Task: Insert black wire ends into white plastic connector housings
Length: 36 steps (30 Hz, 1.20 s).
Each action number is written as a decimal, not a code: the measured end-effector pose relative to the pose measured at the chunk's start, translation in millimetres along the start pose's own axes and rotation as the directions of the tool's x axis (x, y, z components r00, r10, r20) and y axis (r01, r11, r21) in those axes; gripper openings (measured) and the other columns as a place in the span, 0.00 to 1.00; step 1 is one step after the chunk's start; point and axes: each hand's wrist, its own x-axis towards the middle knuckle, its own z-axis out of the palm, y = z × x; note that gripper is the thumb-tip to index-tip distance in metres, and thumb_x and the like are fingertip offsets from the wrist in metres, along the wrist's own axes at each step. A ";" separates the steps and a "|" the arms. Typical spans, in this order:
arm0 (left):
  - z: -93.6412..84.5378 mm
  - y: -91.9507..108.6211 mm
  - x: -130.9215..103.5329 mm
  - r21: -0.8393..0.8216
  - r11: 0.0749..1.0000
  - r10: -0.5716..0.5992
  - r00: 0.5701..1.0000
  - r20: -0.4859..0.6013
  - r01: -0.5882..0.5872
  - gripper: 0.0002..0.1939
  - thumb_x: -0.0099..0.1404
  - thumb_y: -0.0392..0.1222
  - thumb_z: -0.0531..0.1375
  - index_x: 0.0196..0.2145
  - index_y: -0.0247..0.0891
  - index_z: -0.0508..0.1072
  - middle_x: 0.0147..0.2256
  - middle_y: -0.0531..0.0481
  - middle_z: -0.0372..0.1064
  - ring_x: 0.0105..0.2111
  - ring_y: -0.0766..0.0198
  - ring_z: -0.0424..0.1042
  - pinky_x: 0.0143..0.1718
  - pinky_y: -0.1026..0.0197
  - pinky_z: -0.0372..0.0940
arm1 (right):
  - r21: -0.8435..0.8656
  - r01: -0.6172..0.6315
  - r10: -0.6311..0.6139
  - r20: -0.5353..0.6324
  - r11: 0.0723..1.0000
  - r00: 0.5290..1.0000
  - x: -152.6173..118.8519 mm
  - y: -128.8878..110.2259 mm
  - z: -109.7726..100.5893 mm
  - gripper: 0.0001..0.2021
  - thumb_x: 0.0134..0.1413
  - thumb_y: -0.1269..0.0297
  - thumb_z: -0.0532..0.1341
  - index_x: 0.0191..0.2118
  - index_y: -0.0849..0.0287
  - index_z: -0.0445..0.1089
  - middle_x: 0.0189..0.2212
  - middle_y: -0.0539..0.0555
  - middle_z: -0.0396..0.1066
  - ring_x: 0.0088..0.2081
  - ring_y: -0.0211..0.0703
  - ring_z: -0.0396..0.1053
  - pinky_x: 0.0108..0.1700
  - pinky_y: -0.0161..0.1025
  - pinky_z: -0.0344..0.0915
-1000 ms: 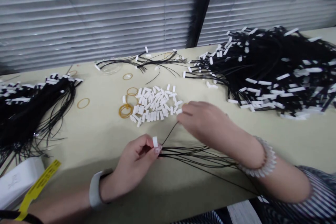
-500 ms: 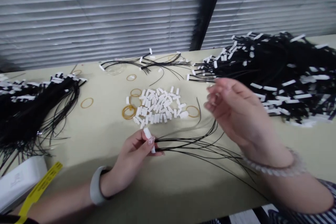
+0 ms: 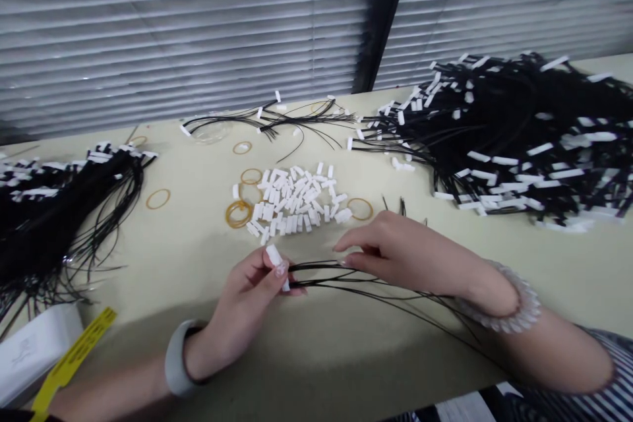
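One slim white connector, tilted, with thin black wires rightward — pinched in the left hand, near loose white pieces; right hand over the wires — hold impossible to tell.

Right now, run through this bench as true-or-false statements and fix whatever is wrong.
1. The left hand pinches a white connector. True.
2. The right hand holds a rubber band. False: it is at the black wires; whether it grips them is unclear.
3. Loose white pieces lie beyond the left hand. True.
4. The larger cable pile is on the left. False: it is on the right.
5. A yellow strip shows at lower left. True.
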 end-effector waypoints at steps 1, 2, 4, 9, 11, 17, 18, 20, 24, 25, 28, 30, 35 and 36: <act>0.5 0.4 0.3 0.006 1.000 0.001 1.000 0.002 -0.001 0.05 0.63 0.38 0.56 0.30 0.37 0.67 0.28 0.54 0.59 0.29 0.70 0.62 0.35 0.61 0.68 | 0.004 0.010 -0.010 0.008 1.000 1.000 0.0 -0.4 -0.3 0.09 0.57 0.64 0.52 0.33 0.55 0.70 0.24 0.47 0.69 0.27 0.33 0.62 0.30 0.32 0.52; 1.0 0.8 0.4 0.011 1.000 0.003 1.000 0.004 -0.003 0.05 0.63 0.38 0.56 0.29 0.36 0.66 0.28 0.54 0.59 0.29 0.70 0.62 0.35 0.60 0.68 | 0.002 0.016 -0.016 0.014 1.000 1.000 0.2 -0.7 0.0 0.09 0.57 0.65 0.53 0.31 0.56 0.69 0.23 0.47 0.69 0.26 0.32 0.61 0.29 0.32 0.52; 1.8 1.4 0.5 0.019 1.000 0.000 1.000 0.008 0.000 0.07 0.63 0.38 0.56 0.27 0.36 0.66 0.28 0.54 0.58 0.29 0.69 0.62 0.35 0.60 0.68 | -0.015 0.017 -0.017 -0.003 1.000 1.000 0.8 -0.8 1.4 0.09 0.56 0.66 0.53 0.28 0.57 0.68 0.22 0.47 0.67 0.25 0.32 0.61 0.29 0.31 0.51; 2.3 1.2 0.2 0.014 1.000 -0.027 0.999 0.017 0.026 0.06 0.62 0.38 0.56 0.28 0.36 0.66 0.28 0.54 0.58 0.30 0.69 0.62 0.36 0.60 0.68 | -0.021 0.015 -0.017 -0.126 1.000 0.992 -0.6 3.3 -1.2 0.11 0.57 0.67 0.52 0.26 0.58 0.67 0.18 0.45 0.63 0.22 0.30 0.57 0.28 0.31 0.52; 2.5 1.4 0.3 0.018 0.999 -0.046 0.999 0.016 0.046 0.06 0.62 0.39 0.57 0.28 0.36 0.67 0.28 0.54 0.59 0.29 0.69 0.62 0.35 0.61 0.68 | -0.049 0.004 -0.014 -0.201 0.999 0.979 -1.2 6.3 -2.2 0.11 0.58 0.67 0.52 0.28 0.57 0.69 0.17 0.45 0.63 0.20 0.30 0.56 0.26 0.32 0.54; 5.2 4.5 0.6 -0.007 0.996 -0.087 0.996 -0.008 0.087 0.08 0.60 0.41 0.59 0.27 0.35 0.67 0.25 0.54 0.61 0.27 0.70 0.62 0.32 0.62 0.69 | 0.062 0.144 -0.067 -0.666 0.988 0.743 6.8 4.9 9.7 0.09 0.55 0.70 0.56 0.41 0.59 0.69 0.42 0.55 0.71 0.44 0.42 0.67 0.45 0.41 0.65; 5.5 4.8 0.4 -0.005 0.996 -0.091 0.996 -0.005 0.091 0.08 0.59 0.42 0.60 0.27 0.35 0.67 0.25 0.54 0.61 0.27 0.69 0.63 0.32 0.61 0.69 | 0.197 0.236 -0.025 -0.715 0.952 0.698 7.5 3.8 9.2 0.11 0.55 0.71 0.56 0.44 0.57 0.68 0.46 0.55 0.68 0.48 0.42 0.65 0.49 0.43 0.65; 5.6 5.0 0.0 0.003 0.995 -0.095 0.995 0.002 0.095 0.09 0.59 0.42 0.60 0.27 0.34 0.67 0.25 0.54 0.61 0.27 0.69 0.63 0.32 0.61 0.69 | 0.482 0.383 0.164 -0.764 0.788 0.623 5.6 3.7 1.8 0.13 0.56 0.71 0.54 0.46 0.54 0.67 0.49 0.52 0.65 0.50 0.39 0.64 0.51 0.43 0.64; 4.5 3.9 -0.1 0.018 0.995 -0.097 0.995 0.023 0.097 0.08 0.59 0.41 0.60 0.27 0.35 0.67 0.26 0.53 0.62 0.28 0.69 0.64 0.31 0.62 0.68 | 0.655 0.595 0.536 -0.744 0.467 0.399 -6.7 9.7 -23.6 0.10 0.59 0.72 0.51 0.37 0.52 0.68 0.35 0.48 0.66 0.31 0.27 0.65 0.36 0.30 0.67; 4.3 3.9 0.1 0.021 0.995 -0.096 0.995 0.033 0.095 0.08 0.59 0.41 0.60 0.27 0.35 0.67 0.26 0.53 0.62 0.28 0.69 0.63 0.31 0.62 0.68 | 0.660 0.603 0.570 -0.730 0.448 0.377 -9.1 10.3 -26.9 0.10 0.59 0.72 0.51 0.37 0.52 0.67 0.31 0.47 0.65 0.26 0.26 0.61 0.30 0.27 0.64; 4.9 5.0 0.8 0.037 0.996 -0.088 0.995 0.042 0.086 0.08 0.60 0.41 0.59 0.27 0.35 0.67 0.26 0.54 0.62 0.27 0.69 0.63 0.30 0.64 0.67 | 0.711 0.489 0.520 -0.704 0.505 0.485 -10.1 5.3 -21.4 0.12 0.57 0.71 0.54 0.44 0.47 0.64 0.26 0.45 0.63 0.18 0.27 0.52 0.18 0.27 0.55; 5.8 6.6 0.9 0.058 0.995 -0.089 0.995 0.042 0.086 0.08 0.60 0.42 0.59 0.27 0.35 0.66 0.26 0.54 0.62 0.27 0.69 0.64 0.29 0.64 0.66 | 0.699 0.305 0.404 -0.653 0.647 0.640 -6.0 -2.6 -8.4 0.12 0.55 0.70 0.56 0.44 0.49 0.66 0.25 0.46 0.65 0.18 0.29 0.55 0.18 0.29 0.56; 8.1 9.8 0.7 0.126 0.989 -0.082 0.995 0.060 0.074 0.08 0.60 0.42 0.59 0.27 0.35 0.66 0.24 0.54 0.63 0.25 0.69 0.65 0.28 0.66 0.65 | 0.420 0.165 0.108 -0.554 0.892 0.825 6.2 -20.3 22.4 0.09 0.53 0.75 0.56 0.36 0.59 0.72 0.31 0.52 0.69 0.35 0.34 0.66 0.37 0.34 0.65; 8.6 10.3 0.8 0.138 0.988 -0.083 0.995 0.059 0.074 0.08 0.60 0.42 0.59 0.26 0.35 0.66 0.24 0.54 0.62 0.25 0.69 0.64 0.28 0.66 0.65 | 0.401 0.181 0.079 -0.552 0.898 0.830 7.5 -22.2 25.8 0.11 0.53 0.76 0.55 0.38 0.59 0.72 0.32 0.52 0.70 0.35 0.34 0.66 0.38 0.33 0.64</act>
